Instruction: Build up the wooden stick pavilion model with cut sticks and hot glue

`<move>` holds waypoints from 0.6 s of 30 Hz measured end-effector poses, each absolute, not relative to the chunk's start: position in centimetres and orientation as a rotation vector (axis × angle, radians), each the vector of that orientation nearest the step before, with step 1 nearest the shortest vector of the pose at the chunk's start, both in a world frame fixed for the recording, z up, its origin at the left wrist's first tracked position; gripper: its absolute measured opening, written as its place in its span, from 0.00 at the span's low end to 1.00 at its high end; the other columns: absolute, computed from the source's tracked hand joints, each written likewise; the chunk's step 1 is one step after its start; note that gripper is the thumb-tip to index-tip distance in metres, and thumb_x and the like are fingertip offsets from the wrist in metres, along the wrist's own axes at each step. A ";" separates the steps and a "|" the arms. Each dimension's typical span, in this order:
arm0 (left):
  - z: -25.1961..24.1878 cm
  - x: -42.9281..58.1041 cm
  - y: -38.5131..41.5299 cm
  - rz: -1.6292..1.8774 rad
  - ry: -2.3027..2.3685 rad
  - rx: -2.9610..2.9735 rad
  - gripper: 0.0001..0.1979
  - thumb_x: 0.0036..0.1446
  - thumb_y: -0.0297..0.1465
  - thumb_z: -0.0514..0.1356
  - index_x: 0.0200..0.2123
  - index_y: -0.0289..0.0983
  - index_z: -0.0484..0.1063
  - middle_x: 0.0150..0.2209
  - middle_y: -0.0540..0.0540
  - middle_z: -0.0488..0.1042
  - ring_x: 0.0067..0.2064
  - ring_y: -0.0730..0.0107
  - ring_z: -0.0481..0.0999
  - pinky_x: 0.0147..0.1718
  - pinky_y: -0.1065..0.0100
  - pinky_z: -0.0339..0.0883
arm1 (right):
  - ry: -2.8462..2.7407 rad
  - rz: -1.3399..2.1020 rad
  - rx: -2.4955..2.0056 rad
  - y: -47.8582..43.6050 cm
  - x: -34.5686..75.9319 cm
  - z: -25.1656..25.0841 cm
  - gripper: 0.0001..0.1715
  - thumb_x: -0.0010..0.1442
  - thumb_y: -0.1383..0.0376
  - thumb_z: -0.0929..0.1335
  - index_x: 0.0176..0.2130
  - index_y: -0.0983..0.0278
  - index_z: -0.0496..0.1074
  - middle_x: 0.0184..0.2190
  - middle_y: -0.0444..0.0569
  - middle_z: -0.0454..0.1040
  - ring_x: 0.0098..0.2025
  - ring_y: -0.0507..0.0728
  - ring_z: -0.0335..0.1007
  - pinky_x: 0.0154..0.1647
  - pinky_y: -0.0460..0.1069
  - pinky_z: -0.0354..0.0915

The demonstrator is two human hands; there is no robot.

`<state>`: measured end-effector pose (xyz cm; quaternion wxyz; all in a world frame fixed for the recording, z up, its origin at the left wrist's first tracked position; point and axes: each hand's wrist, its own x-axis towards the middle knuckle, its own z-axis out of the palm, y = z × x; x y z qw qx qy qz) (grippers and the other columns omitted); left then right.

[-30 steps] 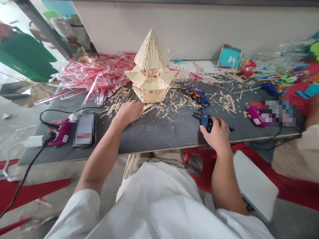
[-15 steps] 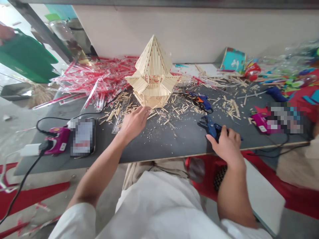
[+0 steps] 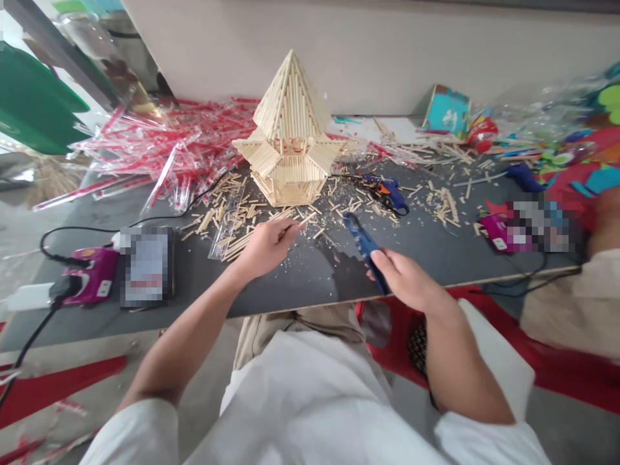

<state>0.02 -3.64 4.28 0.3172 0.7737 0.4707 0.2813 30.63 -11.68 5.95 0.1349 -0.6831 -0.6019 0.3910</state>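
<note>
My left hand (image 3: 265,250) is closed in a pinch on a thin wooden stick (image 3: 307,220), whose tip points up and right past my fingers. In my right hand (image 3: 405,276) are blue-handled pliers (image 3: 361,239), raised off the table with their head pointing up and left towards the stick. A lantern-like model (image 3: 290,171) built of pale wooden sticks stands upright behind my left hand, its pointed roof on top. Several longer sticks (image 3: 237,244) lie beside my left wrist, among short cut pieces.
A red-and-clear heap of plastic wrappers (image 3: 145,148) covers the back left. A phone (image 3: 148,265) and a purple power strip (image 3: 94,274) lie at the left. Behind the pliers rests a blue glue gun (image 3: 394,194). Another person's arm (image 3: 605,216) shows at the right edge.
My right hand has lifted the pliers off the table and brought them left. My left hand has closed on a stick and drawn it slightly towards me. The view has shifted slightly.
</note>
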 end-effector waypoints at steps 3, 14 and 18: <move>4.8 -0.1 -3.7 0.652 1.191 1.921 0.20 0.71 0.41 0.52 0.37 0.34 0.78 0.31 0.48 0.77 0.25 0.76 0.65 0.27 0.74 0.58 | -1.762 1.332 -1.817 -10.7 27.3 6.4 0.31 0.72 0.41 0.55 0.38 0.60 0.69 0.36 0.51 0.81 0.40 0.59 0.78 0.42 0.51 0.66; 4.5 -0.5 -3.5 0.580 1.192 1.982 0.18 0.70 0.36 0.53 0.31 0.35 0.76 0.26 0.52 0.76 0.25 0.75 0.67 0.31 0.73 0.59 | -1.924 1.212 -1.665 -10.0 22.7 6.6 0.27 0.75 0.45 0.55 0.36 0.60 0.66 0.34 0.47 0.75 0.38 0.57 0.71 0.41 0.51 0.62; 4.3 -0.7 -3.3 0.569 1.204 2.003 0.18 0.69 0.35 0.53 0.29 0.35 0.74 0.26 0.52 0.76 0.25 0.75 0.67 0.32 0.72 0.60 | -1.922 1.134 -1.675 -10.4 21.9 6.3 0.25 0.75 0.47 0.56 0.41 0.61 0.69 0.41 0.52 0.76 0.44 0.59 0.73 0.47 0.52 0.63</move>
